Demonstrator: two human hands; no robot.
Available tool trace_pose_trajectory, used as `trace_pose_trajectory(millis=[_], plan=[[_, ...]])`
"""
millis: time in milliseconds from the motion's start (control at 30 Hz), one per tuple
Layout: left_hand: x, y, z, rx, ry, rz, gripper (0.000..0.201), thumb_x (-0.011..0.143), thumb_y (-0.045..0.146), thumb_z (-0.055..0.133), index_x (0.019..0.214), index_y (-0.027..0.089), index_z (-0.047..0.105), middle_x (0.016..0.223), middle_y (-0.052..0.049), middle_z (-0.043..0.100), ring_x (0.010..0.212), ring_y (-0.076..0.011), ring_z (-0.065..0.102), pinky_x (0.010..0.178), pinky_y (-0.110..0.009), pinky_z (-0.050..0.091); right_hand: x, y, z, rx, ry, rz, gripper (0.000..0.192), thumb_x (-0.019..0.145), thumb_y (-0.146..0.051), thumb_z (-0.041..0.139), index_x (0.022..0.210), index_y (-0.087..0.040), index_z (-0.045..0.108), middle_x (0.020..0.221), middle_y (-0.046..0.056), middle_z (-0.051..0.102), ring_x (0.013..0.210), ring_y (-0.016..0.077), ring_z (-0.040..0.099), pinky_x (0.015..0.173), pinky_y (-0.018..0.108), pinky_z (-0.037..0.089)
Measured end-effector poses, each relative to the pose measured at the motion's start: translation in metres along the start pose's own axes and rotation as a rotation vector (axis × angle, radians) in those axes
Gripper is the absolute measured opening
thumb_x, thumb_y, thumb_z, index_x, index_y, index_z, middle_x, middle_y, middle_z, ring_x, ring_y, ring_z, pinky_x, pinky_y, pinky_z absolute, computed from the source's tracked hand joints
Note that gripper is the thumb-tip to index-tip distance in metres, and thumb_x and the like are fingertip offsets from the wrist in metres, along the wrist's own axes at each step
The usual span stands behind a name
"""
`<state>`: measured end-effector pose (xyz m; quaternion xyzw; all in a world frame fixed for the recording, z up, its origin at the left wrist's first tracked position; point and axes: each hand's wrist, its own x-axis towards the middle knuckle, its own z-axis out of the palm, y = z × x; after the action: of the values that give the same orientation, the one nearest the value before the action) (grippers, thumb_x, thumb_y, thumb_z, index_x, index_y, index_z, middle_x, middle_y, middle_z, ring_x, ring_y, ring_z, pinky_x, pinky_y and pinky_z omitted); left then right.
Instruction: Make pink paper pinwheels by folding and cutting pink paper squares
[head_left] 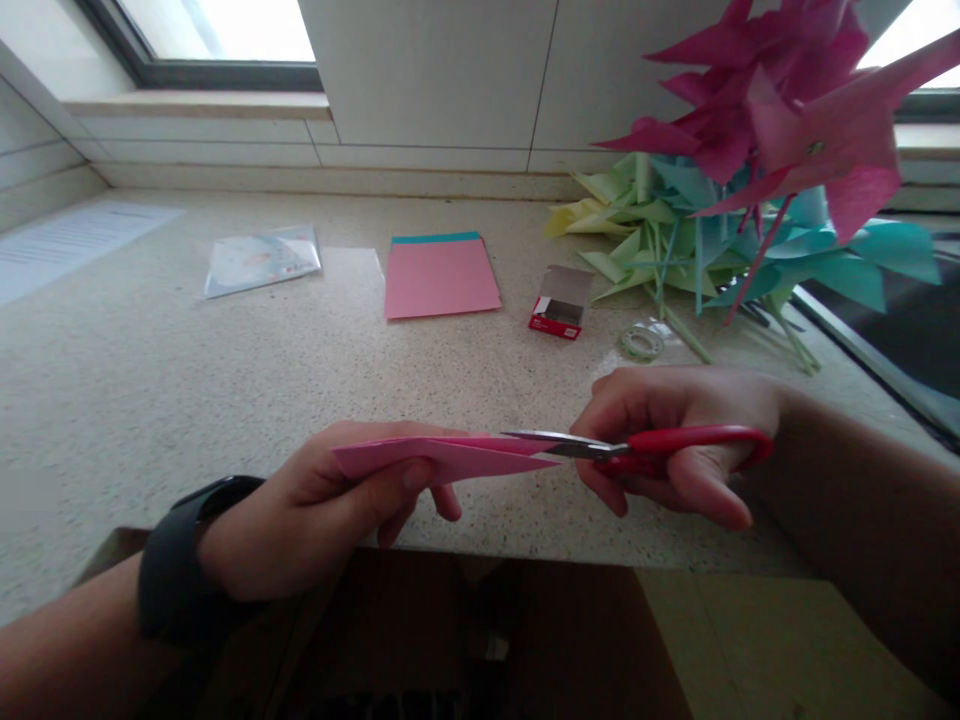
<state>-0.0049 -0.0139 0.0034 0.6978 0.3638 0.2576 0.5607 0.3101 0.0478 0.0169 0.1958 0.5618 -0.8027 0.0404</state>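
Note:
My left hand, with a black watch on the wrist, pinches a folded pink paper flat and edge-on above the counter's front edge. My right hand grips red-handled scissors. Their metal blades lie along the right end of the pink paper, the tips reaching over its top edge. Both hands hover close together over the speckled countertop.
A pink-and-teal paper stack, a small red box, a tape roll and a plastic sleeve lie further back. Pink, teal and yellow-green paper pinwheels pile at the right. A brown cardboard box sits below the counter edge.

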Motion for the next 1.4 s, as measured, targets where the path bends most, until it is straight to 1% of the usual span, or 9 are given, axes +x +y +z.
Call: trace_pose_trajectory(millis=[300,400,533,700,867,1000,1167,1300,1400], plan=[[0.001,0.001,0.000,-0.002,-0.015,0.003,0.041,0.100,0.049,0.049,0.095,0.021,0.078,0.076,-0.006,0.069,0.054,-0.0102,0.048,0.046,-0.019,0.040,0.000,-0.002,0.001,0.070,-0.021,0.079,0.047,0.071,-0.053,0.084,0.090,-0.014,0.065,0.045,-0.008,0.058,0.030,0.0064,0.046,0.031,0.012,0.038],[0.001,0.002,0.000,0.010,-0.015,0.013,0.038,0.100,0.046,0.049,0.096,0.022,0.079,0.077,-0.006,0.071,0.052,-0.0096,0.047,0.046,-0.019,0.040,-0.001,-0.002,0.000,0.013,-0.004,0.061,0.054,0.067,-0.059,0.083,0.090,-0.013,0.066,0.046,-0.007,0.057,0.031,0.0063,0.045,0.030,0.013,0.036],[0.002,0.003,0.000,0.045,-0.049,0.054,0.031,0.101,0.038,0.050,0.106,0.026,0.078,0.084,-0.005,0.075,0.052,-0.0092,0.050,0.047,-0.019,0.043,-0.001,-0.002,-0.002,-0.067,-0.001,0.081,0.062,0.059,-0.065,0.084,0.088,-0.013,0.066,0.051,-0.006,0.059,0.035,0.0068,0.047,0.031,0.014,0.034],[0.004,0.006,0.000,0.075,-0.101,0.162,0.035,0.100,0.020,0.052,0.129,0.036,0.067,0.091,0.001,0.077,0.057,-0.0082,0.057,0.052,-0.016,0.047,0.000,-0.010,0.003,-0.117,-0.042,0.120,0.064,0.064,-0.068,0.079,0.094,-0.013,0.066,0.057,-0.005,0.059,0.041,0.0074,0.049,0.039,0.017,0.041],[0.006,0.011,0.001,0.125,-0.121,0.200,0.034,0.099,0.016,0.053,0.124,0.028,0.071,0.089,-0.001,0.077,0.059,-0.0100,0.061,0.054,-0.018,0.049,0.005,-0.012,0.007,-0.122,-0.044,0.153,0.063,0.065,-0.068,0.078,0.094,-0.013,0.065,0.056,-0.006,0.057,0.042,0.0071,0.050,0.041,0.016,0.042],[0.006,0.010,0.001,0.118,-0.126,0.223,0.036,0.099,0.015,0.052,0.129,0.025,0.068,0.091,-0.003,0.078,0.059,-0.0102,0.062,0.053,-0.018,0.049,0.011,-0.010,0.009,-0.050,-0.060,0.139,0.067,0.058,-0.070,0.081,0.090,-0.013,0.065,0.054,-0.006,0.058,0.039,0.0067,0.049,0.037,0.015,0.039],[0.008,0.009,0.002,0.114,-0.133,0.274,0.034,0.099,0.013,0.052,0.128,0.021,0.067,0.091,-0.004,0.077,0.063,-0.0100,0.064,0.057,-0.019,0.051,0.008,-0.013,0.009,-0.080,-0.027,0.191,0.066,0.060,-0.069,0.079,0.092,-0.013,0.066,0.058,-0.006,0.060,0.041,0.0059,0.051,0.042,0.015,0.044],[0.009,0.010,0.002,0.136,-0.128,0.277,0.028,0.098,0.013,0.053,0.117,0.022,0.071,0.090,-0.002,0.076,0.073,-0.0105,0.067,0.066,-0.019,0.053,0.007,-0.010,0.005,-0.097,-0.025,0.195,0.061,0.065,-0.065,0.080,0.094,-0.013,0.067,0.060,-0.004,0.064,0.043,0.0067,0.054,0.043,0.015,0.047],[0.010,0.012,0.003,0.154,-0.124,0.284,0.025,0.098,0.012,0.053,0.109,0.021,0.073,0.089,-0.002,0.076,0.074,-0.0108,0.068,0.067,-0.020,0.054,0.009,-0.002,0.003,-0.001,-0.044,0.162,0.057,0.063,-0.059,0.085,0.092,-0.013,0.068,0.059,-0.003,0.065,0.039,0.0063,0.053,0.038,0.013,0.044]])
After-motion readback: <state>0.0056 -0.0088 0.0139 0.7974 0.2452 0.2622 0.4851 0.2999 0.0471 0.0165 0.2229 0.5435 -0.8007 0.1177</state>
